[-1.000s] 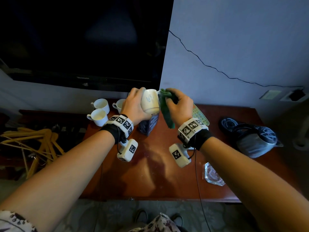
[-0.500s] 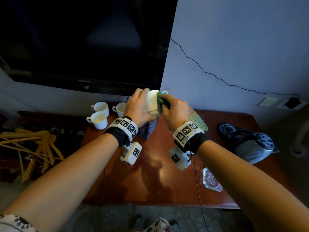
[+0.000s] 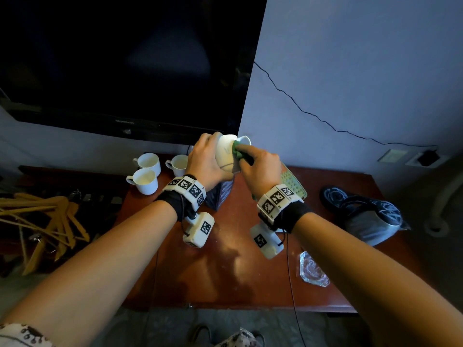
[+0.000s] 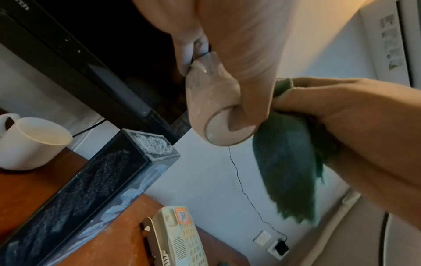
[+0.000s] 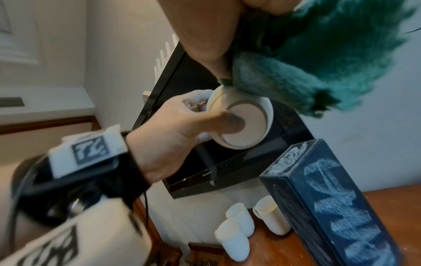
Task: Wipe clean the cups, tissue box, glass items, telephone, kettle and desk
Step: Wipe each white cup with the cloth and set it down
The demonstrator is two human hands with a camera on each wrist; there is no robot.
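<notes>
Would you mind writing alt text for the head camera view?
Above a wooden desk, the left hand holds a white cup while the right hand presses a green cloth against it. Three more cups, a kettle and a glass ashtray sit around.

White cup [image 3: 226, 153] tipped sideways, aloft
</notes>
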